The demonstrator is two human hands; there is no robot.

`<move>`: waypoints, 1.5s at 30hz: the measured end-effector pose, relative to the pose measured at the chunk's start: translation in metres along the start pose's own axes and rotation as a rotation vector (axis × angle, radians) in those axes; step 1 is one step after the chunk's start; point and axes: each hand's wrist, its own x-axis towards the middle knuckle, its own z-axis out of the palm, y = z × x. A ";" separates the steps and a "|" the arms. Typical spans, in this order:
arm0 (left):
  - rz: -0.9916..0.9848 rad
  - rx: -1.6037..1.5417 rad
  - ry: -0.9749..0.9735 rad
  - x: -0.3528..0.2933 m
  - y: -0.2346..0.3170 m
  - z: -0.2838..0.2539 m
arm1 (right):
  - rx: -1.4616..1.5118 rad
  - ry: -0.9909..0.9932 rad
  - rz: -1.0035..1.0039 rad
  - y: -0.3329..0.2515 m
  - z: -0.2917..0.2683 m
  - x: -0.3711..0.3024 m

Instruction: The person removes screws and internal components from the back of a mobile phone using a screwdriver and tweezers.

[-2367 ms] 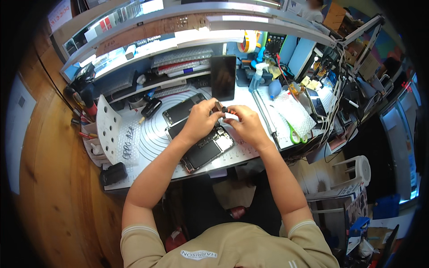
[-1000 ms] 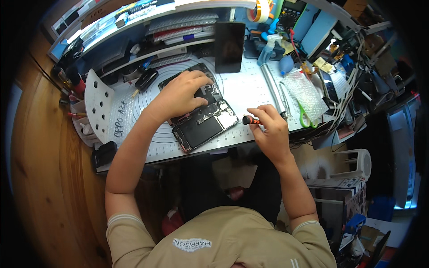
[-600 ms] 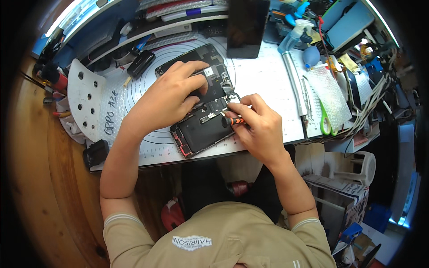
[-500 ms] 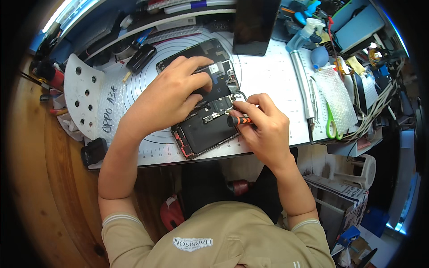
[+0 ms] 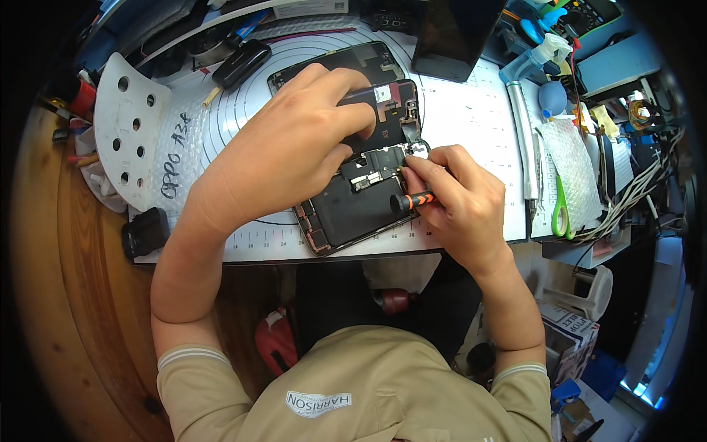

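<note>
An opened phone body [image 5: 357, 214] lies on the mat, its dark battery and inner parts exposed. Above it a dark screen panel [image 5: 398, 132] is lifted and tilted, with a flex cable near its right end by the body. My left hand [image 5: 309, 118] grips this panel, fingers curled over its left part; the thumb is partly hidden. My right hand [image 5: 468, 199] is closed around a small screwdriver [image 5: 414, 201] with a black and orange handle, held crosswise under the fingers. Its thumb and index fingertips meet at the body's upper right corner; whatever they pinch is too small to make out.
Another dark phone part [image 5: 375, 60] lies behind the panel. A large black device [image 5: 455, 37] stands at the back. To the right are a silver tube-shaped tool [image 5: 521, 136], green-handled scissors [image 5: 562, 210] and bubble wrap [image 5: 574, 169]. A white perforated plate [image 5: 132, 132] stands at left.
The whole view has shifted slightly, moving the bench contents right in the picture. Both hands keep their holds, and the right fingertips stay at the phone body's upper right corner.
</note>
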 end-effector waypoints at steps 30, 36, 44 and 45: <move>-0.031 -0.006 -0.032 -0.003 -0.002 -0.001 | -0.082 -0.363 -0.715 0.041 -0.022 0.050; -0.022 0.001 -0.016 -0.004 -0.004 0.001 | -0.047 -0.350 -0.707 0.044 -0.019 0.052; -0.017 -0.005 -0.006 -0.003 -0.006 0.004 | -0.007 -0.367 -0.696 0.046 -0.021 0.056; -0.018 -0.004 -0.007 -0.003 -0.005 0.003 | -0.003 -0.359 -0.700 0.046 -0.020 0.056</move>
